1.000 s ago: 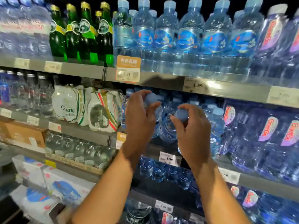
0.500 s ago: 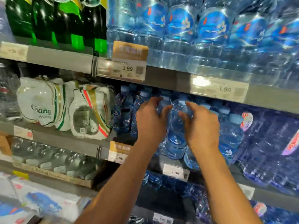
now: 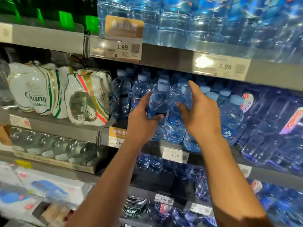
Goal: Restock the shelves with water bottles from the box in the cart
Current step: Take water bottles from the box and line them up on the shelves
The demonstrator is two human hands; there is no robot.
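- The middle shelf (image 3: 205, 149) is carrying small blue-capped water bottles (image 3: 121, 95).
- White Chang packs (image 3: 34, 94) are sitting on it, left of the bottles.
- Price tags (image 3: 175, 155) are lining its edge.

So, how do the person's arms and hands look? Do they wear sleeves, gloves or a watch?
Both forearms are bare up to the frame edge: no sleeves show. The left hand and the right hand wear no gloves. No watch, ring or bracelet shows.
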